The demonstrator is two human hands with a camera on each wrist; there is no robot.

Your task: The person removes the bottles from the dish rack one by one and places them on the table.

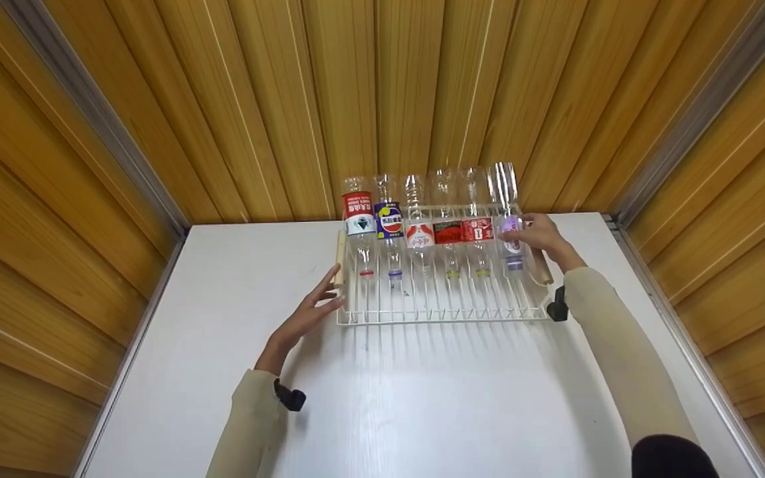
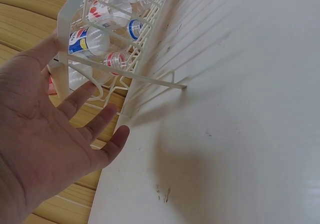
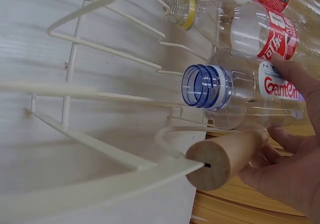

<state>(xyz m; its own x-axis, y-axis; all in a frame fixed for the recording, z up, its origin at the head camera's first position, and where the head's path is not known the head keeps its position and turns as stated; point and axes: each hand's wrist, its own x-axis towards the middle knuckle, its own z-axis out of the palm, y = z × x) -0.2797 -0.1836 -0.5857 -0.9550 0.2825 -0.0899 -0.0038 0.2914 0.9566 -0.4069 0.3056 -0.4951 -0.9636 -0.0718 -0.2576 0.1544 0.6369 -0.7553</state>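
Note:
A white wire rack (image 1: 442, 320) with wooden side handles holds a row of empty, capless plastic bottles, necks toward the person. At its right end, my right hand (image 1: 540, 236) holds a clear bottle (image 1: 512, 242) with a blue-ringed neck. The right wrist view shows the thumb over its red-lettered label (image 3: 280, 86) and the other fingers beside the right wooden handle (image 3: 225, 159). My left hand (image 1: 306, 320) is at the rack's left wooden handle (image 1: 340, 249), fingers spread and fairly straight; in the left wrist view the handle partly hides one finger.
A red-and-white-labelled bottle (image 1: 358, 212) stands leftmost in the row, beside a blue-labelled bottle (image 1: 389, 222). Bottles with red labels fill the middle. The rack is near the back edge of a white table (image 1: 422, 398), before a wood-panelled wall (image 1: 409, 86).

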